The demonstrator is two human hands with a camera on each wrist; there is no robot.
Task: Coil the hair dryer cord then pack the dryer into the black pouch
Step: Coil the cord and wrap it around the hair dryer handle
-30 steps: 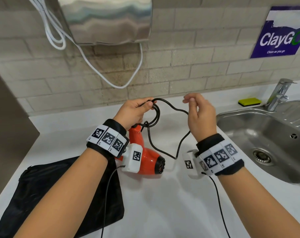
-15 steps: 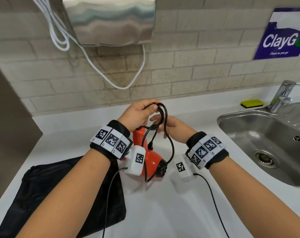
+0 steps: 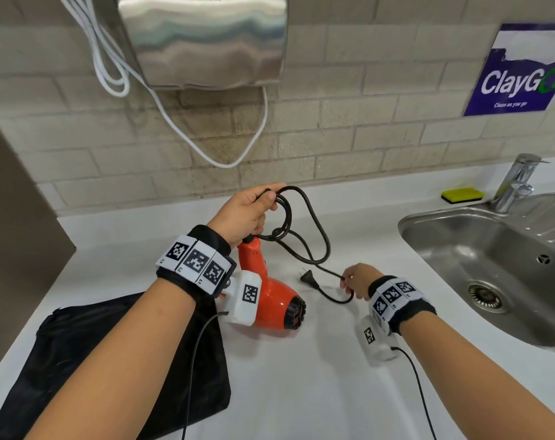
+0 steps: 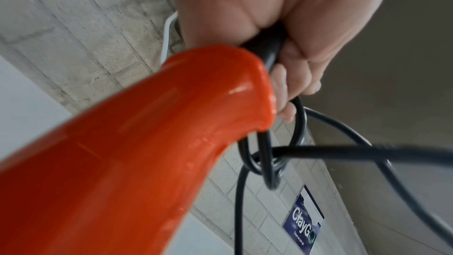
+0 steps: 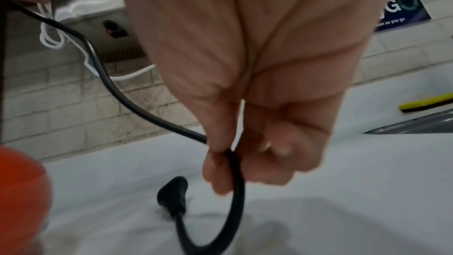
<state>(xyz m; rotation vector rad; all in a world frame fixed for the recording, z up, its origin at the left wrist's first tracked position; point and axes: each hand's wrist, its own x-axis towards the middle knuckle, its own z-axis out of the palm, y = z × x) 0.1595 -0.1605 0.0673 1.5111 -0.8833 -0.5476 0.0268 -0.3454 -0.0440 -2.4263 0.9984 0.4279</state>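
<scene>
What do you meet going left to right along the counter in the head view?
black pouch → orange hair dryer → plug → right hand pinching the cord → sink → faucet

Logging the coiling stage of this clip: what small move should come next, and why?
Probably the right hand should carry its pinched stretch of cord up to the left hand, adding another loop. The left hand's grip already holds loops above the dryer, while the plug end trails loose on the counter.
</scene>
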